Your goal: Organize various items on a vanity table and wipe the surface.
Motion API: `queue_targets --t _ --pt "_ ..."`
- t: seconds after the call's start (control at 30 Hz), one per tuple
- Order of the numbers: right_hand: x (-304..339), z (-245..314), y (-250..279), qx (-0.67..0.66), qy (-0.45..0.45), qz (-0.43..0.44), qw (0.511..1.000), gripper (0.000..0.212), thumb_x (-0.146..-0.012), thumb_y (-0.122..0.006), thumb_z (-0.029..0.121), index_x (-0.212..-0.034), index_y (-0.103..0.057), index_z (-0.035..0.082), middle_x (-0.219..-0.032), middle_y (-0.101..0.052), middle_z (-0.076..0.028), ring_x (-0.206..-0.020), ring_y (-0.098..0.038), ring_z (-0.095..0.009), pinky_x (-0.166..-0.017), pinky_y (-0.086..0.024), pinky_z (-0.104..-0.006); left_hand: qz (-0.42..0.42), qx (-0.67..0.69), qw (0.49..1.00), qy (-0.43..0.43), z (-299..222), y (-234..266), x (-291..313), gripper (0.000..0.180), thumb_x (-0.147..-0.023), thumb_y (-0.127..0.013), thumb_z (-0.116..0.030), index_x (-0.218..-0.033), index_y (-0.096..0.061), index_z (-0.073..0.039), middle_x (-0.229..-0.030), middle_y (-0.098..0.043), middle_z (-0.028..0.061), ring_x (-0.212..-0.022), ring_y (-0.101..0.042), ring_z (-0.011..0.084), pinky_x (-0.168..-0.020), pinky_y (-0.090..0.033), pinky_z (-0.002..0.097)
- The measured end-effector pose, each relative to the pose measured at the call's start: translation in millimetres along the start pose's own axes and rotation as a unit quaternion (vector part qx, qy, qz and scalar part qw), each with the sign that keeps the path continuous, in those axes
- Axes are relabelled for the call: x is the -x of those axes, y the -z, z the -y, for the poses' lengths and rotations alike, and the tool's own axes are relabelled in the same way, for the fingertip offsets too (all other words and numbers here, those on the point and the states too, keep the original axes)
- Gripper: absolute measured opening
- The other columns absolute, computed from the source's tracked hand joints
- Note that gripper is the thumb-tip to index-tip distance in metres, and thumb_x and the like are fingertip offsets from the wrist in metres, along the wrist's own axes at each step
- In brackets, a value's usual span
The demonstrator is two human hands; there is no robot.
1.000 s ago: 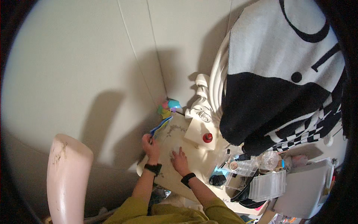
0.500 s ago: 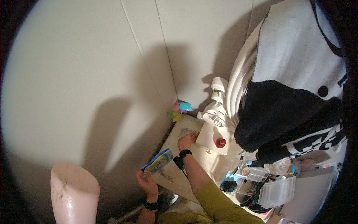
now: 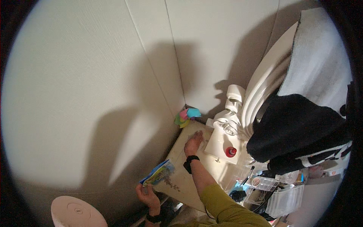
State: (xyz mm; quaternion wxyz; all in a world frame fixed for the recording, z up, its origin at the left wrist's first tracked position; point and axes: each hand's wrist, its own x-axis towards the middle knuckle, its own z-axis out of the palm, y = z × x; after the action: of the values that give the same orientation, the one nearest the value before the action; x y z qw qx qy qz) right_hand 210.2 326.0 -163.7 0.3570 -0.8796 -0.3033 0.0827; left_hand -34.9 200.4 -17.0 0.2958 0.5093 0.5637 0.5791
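Note:
My left hand (image 3: pixel 149 196) is closed on the lower end of a soft blue and yellow packet (image 3: pixel 157 174), held at the left edge of a cream dresser top (image 3: pixel 185 189) with grey floral decoration. My right hand (image 3: pixel 193 143) lies on the dresser top over a floral patch, its fingers stretched out and slightly blurred. I cannot make out anything under that palm. Beside the right hand stands a cream raised box (image 3: pixel 219 145) with a small knob, carrying a red bottle (image 3: pixel 230 152). Dark bands circle both wrists.
Colourful paper-like pieces (image 3: pixel 188 115) sit in the wall corner. A carved white mirror frame (image 3: pixel 261 79) rises at right, draped with black and grey cloth (image 3: pixel 291 125). Clear plastic containers (image 3: pixel 285 200) crowd the right side. A pale pink rounded form (image 3: pixel 77 212) stands lower left.
My right hand has moved left, away from the raised box, across the floral patch. My left hand still holds the packet. The whole view has shifted slightly.

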Motion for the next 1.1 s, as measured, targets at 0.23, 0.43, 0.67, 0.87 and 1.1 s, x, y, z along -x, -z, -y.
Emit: queue_targets --t 0.23,0.43,0.67,0.87,1.1 --pt "23.7 12.7 32.1 0.088 0.179 0.057 0.978 0.054 -0.076 -0.04 -0.002 -0.129 -0.029 -0.005 -0.136 -0.026 -0.022 -0.127 -0.023 -0.033 -0.105 -0.015 -0.0416 -0.005 0.004 0.999 0.052 -10.5 0.2 -7.5 0.022 -0.081 -0.057 -0.005 -0.098 -0.045 0.0 -0.091 -0.045 0.0076 -0.085 -0.043 0.0182 -0.079 -0.038 0.0341" --pt "12.3 -4.1 24.0 0.074 0.167 0.056 0.982 0.059 -0.077 -0.04 -0.003 -0.133 -0.021 -0.003 -0.136 -0.024 -0.022 -0.125 -0.025 -0.035 -0.102 -0.023 -0.0417 -0.006 -0.039 0.999 0.033 -6.9 -8.5 -4.8 0.023 -0.079 -0.057 0.0 -0.098 -0.044 0.0 -0.094 -0.045 0.0076 -0.088 -0.043 0.017 -0.079 -0.038 0.0303" --pt "-55.8 25.3 34.1 0.26 0.034 0.175 0.949 0.061 -0.085 -0.041 0.017 -0.136 -0.012 -0.001 -0.143 -0.009 -0.016 -0.131 -0.011 -0.029 -0.107 -0.011 -0.0368 -0.007 -0.031 0.998 0.061 -9.5 -1.5 -2.3 0.022 -0.084 -0.056 -0.011 -0.097 -0.043 0.0 -0.087 -0.04 0.0068 -0.079 -0.041 0.0175 -0.077 -0.039 0.0328" --pt "-50.8 43.7 10.1 0.458 0.144 0.265 0.836 0.06 -0.077 -0.043 0.003 -0.132 -0.021 -0.007 -0.138 -0.021 -0.022 -0.128 -0.017 -0.032 -0.107 -0.011 -0.0366 -0.007 -0.028 0.998 0.051 -11.4 11.3 -2.9 0.019 -0.085 -0.054 -0.009 -0.096 -0.042 0.0 -0.087 -0.04 0.0072 -0.082 -0.042 0.0185 -0.078 -0.039 0.0327" --pt "-42.0 2.0 -20.1 0.095 0.262 0.072 0.957 0.057 -0.076 -0.036 -0.005 -0.132 -0.025 -0.002 -0.14 -0.019 -0.018 -0.13 -0.016 -0.03 -0.107 -0.012 -0.0386 0.034 -0.11 0.992 0.049 -9.7 11.8 2.9 0.018 -0.085 -0.053 -0.005 -0.099 -0.043 0.0 -0.096 -0.043 0.0097 -0.09 -0.044 0.0205 -0.079 -0.04 0.0331"
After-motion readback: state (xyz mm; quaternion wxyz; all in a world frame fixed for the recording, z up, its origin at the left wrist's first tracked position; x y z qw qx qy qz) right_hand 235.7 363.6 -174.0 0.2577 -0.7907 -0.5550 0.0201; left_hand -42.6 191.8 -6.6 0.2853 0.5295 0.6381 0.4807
